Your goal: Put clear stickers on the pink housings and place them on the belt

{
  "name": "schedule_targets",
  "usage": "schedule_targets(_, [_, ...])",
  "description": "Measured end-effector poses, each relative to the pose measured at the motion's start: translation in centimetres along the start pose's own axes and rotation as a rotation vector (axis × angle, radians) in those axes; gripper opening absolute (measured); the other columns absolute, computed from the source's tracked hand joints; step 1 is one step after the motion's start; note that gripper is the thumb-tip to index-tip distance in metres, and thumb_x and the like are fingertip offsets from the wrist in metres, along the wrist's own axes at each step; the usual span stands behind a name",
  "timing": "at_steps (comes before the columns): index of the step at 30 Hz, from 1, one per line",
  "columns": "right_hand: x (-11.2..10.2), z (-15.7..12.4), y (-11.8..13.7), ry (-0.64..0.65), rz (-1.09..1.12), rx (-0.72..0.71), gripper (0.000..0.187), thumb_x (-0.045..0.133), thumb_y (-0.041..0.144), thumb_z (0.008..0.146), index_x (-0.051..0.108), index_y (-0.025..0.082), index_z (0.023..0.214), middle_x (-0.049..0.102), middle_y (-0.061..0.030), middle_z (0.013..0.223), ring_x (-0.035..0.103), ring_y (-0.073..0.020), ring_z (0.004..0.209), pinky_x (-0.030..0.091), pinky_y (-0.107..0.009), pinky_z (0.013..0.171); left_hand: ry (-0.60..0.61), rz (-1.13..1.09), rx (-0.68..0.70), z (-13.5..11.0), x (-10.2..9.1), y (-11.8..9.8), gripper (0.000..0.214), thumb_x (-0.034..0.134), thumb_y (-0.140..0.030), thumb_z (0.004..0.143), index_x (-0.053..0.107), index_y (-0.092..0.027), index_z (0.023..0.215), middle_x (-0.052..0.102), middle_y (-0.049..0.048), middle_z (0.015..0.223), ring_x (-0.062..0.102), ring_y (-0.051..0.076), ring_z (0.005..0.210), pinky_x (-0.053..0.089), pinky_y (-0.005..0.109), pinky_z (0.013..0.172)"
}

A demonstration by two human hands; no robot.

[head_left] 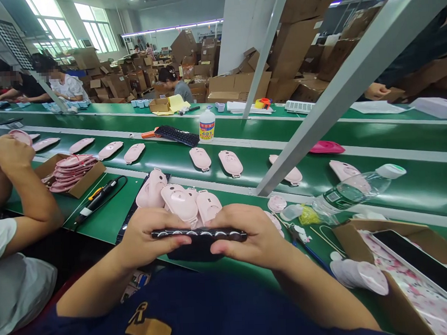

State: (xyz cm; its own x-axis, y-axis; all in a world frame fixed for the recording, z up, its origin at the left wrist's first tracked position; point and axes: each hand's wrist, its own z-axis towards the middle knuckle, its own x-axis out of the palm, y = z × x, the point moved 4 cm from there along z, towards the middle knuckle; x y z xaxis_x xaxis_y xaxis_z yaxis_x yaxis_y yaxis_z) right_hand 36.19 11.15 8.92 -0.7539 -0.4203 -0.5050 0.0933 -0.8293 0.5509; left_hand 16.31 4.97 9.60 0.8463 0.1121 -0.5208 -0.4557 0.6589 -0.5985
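Note:
Both my hands grip a flat black tray (199, 234) edge-on, close to my body; small round parts line its top edge. My left hand (149, 238) closes on its left end, my right hand (248, 235) on its right end, fingers curled around it. Just beyond the tray lies a pile of pink plastic shells (180, 199) on the green table (110, 217). More pink shells (230, 163) lie in a row on the conveyor belt behind.
A co-worker's arm (20, 191) is at the left beside a cardboard box of pink shells (72, 174) and a black electric screwdriver (99, 196). A water bottle (354, 189) lies on its side at the right. An open carton (409, 273) sits at the lower right. A grey slanted frame post (317, 119) crosses the view.

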Motion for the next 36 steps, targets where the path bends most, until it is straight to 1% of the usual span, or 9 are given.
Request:
schedule_targets(3, [-0.1,-0.1,-0.2,-0.026,-0.002,0.009,0.043,0.071,0.052,0.084,0.067,0.02,0.113,0.074,-0.0052,0.09,0.068,-0.0168,0.079,0.055,-0.028,0.071,-0.034,0.123,0.054,-0.3,-0.6,-0.3,0.022,0.077,-0.033,0.081,0.073,-0.02,0.099,0.076,0.0048,0.087,0.073,0.014,0.076,0.058,0.019,0.073])
schedule_targets(6, [-0.3,-0.5,-0.1,-0.058,-0.034,-0.025,0.038,0.072,0.042,0.086,0.065,0.023,0.118,0.073,-0.0062,0.097,0.068,-0.0185,0.092,0.056,-0.031,0.082,-0.016,0.219,0.077,-0.5,-0.8,-0.7,0.03,0.076,-0.037,0.082,0.07,-0.02,0.106,0.076,0.005,0.094,0.072,0.014,0.085,0.057,0.018,0.081])
schedule_targets(9, [-0.5,-0.8,0.3,-0.108,-0.087,-0.061,0.041,0.074,0.038,0.085,0.063,0.024,0.122,0.072,-0.0068,0.099,0.068,-0.0196,0.094,0.057,-0.033,0.083,0.0,0.237,0.064,-0.5,-0.9,-0.9,0.043,0.075,-0.044,0.081,0.065,-0.02,0.115,0.074,0.0071,0.102,0.071,0.016,0.093,0.057,0.022,0.087])
schedule_targets(12, [-0.5,-0.9,0.7,-0.121,-0.101,-0.068,0.04,0.073,0.036,0.086,0.061,0.025,0.123,0.071,-0.0066,0.099,0.068,-0.0204,0.092,0.057,-0.034,0.083,0.044,0.197,-0.019,-0.5,-0.7,-0.7,0.054,0.075,-0.052,0.078,0.062,-0.022,0.121,0.072,0.0083,0.108,0.07,0.019,0.098,0.057,0.027,0.089])
schedule_targets(17, [0.7,-1.0,0.5,-0.135,-0.041,0.036,0.043,0.072,0.046,0.084,0.061,0.023,0.118,0.07,-0.0083,0.101,0.067,-0.0211,0.093,0.057,-0.034,0.082,-0.016,0.203,-0.034,-0.6,-0.3,-1.0,0.029,0.075,-0.029,0.082,0.067,-0.022,0.109,0.073,0.0038,0.098,0.07,0.014,0.087,0.056,0.021,0.083])
schedule_targets(21, [1.5,-1.4,0.5,-0.165,-0.035,0.077,0.03,0.072,0.032,0.086,0.063,0.024,0.113,0.072,-0.006,0.095,0.068,-0.0188,0.086,0.057,-0.032,0.078,-0.063,0.201,-0.025,-0.5,0.0,-1.5,0.021,0.075,-0.023,0.081,0.07,-0.02,0.101,0.074,0.0034,0.09,0.071,0.013,0.079,0.057,0.019,0.076])
schedule_targets(26, [1.4,-1.3,0.5,-0.211,0.037,0.08,0.019,0.072,0.021,0.085,0.067,0.023,0.104,0.072,-0.0035,0.085,0.067,-0.0156,0.077,0.055,-0.028,0.07,-0.087,0.133,-0.034,-0.4,0.3,-1.1,0.012,0.075,-0.02,0.081,0.072,-0.02,0.093,0.075,0.0019,0.083,0.071,0.012,0.075,0.056,0.016,0.071])
schedule_targets(30, [1.0,-1.0,0.3,-0.25,0.055,0.087,0.015,0.074,0.02,0.084,0.071,0.023,0.098,0.072,-0.002,0.077,0.066,-0.0143,0.069,0.054,-0.027,0.063,-0.164,0.004,-0.134,-0.6,0.3,0.0,0.013,0.08,-0.019,0.076,0.075,-0.021,0.088,0.074,0.0012,0.077,0.07,0.011,0.065,0.055,0.015,0.059])
schedule_targets(36, [0.8,-1.0,-0.3,-0.267,0.112,0.023,0.008,0.074,0.019,0.084,0.074,0.023,0.091,0.07,-0.0006,0.066,0.064,-0.0149,0.061,0.052,-0.029,0.059,-0.146,-0.227,-0.201,-0.8,0.9,1.3,0.012,0.084,-0.028,0.073,0.078,-0.02,0.079,0.073,0.006,0.068,0.07,0.017,0.059,0.058,0.022,0.055])
